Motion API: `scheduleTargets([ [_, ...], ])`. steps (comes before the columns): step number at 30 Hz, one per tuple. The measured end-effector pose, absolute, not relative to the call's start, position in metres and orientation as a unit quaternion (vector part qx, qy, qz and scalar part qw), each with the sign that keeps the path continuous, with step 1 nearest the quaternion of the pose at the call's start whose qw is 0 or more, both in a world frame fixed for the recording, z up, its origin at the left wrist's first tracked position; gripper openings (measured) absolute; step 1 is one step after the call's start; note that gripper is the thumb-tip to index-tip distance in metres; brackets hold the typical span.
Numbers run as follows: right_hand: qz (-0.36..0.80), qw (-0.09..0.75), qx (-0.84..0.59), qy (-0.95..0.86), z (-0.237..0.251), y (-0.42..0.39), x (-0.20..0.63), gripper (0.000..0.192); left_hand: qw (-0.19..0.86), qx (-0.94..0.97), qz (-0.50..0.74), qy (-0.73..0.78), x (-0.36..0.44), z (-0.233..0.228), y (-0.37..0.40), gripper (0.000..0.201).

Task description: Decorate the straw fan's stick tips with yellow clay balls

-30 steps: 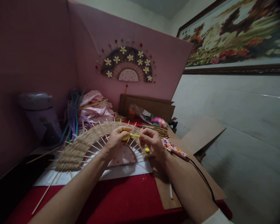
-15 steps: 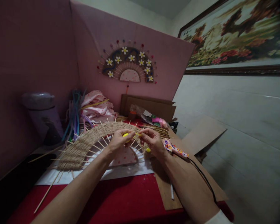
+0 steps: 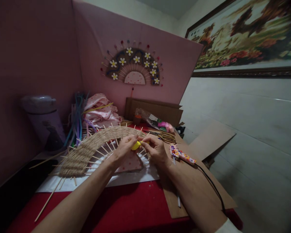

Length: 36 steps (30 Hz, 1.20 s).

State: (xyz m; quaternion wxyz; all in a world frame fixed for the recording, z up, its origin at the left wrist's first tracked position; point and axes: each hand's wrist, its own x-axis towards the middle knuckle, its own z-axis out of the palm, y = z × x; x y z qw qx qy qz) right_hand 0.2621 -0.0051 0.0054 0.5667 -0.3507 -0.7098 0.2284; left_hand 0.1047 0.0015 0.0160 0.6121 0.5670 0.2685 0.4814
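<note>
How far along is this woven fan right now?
The jute band already arcs across the skewer spokes, with the polka-dot half-disc at the centre. In hand: the left hand and right hand pinch a small yellow piece above the spokes. Unlike the finished fan on the wall, this one shows no flowers or tip beads.

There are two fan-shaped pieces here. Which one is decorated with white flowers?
The finished fan hanging on the pink wall. The woven fan on the table, under both hands, has bare sticks and no flowers.
</note>
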Motion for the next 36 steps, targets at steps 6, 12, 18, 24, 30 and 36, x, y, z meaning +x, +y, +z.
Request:
scheduleTargets([
  [6, 0.368, 0.673, -0.332, -0.55, 0.014, 0.004, 0.274, 0.022, 0.62, 0.459, 0.551, 0.319, 0.098, 0.019, 0.009, 0.046],
  [12, 0.458, 0.638, -0.332, -0.521, 0.012, 0.005, 0.273, 0.026, 0.58, 0.522, 0.532, 0.328, 0.099, 0.018, 0.008, 0.042],
  [18, 0.504, 0.584, -0.305, -0.558, 0.01, 0.0, 0.264, 0.027, 0.573, 0.561, 0.503, 0.324, 0.108, 0.019, -0.001, 0.035],
  [24, 0.523, 0.596, -0.299, -0.531, 0.009, -0.002, 0.261, 0.031, 0.533, 0.595, 0.52, 0.303, 0.109, 0.019, -0.002, 0.026],
  [30, 0.509, 0.588, -0.306, -0.549, 0.01, -0.003, 0.26, 0.03, 0.54, 0.589, 0.52, 0.302, 0.109, 0.02, -0.003, 0.018],
  [36, 0.497, 0.59, -0.324, -0.548, 0.009, -0.003, 0.261, 0.03, 0.506, 0.584, 0.558, 0.302, 0.111, 0.018, -0.004, 0.027],
])
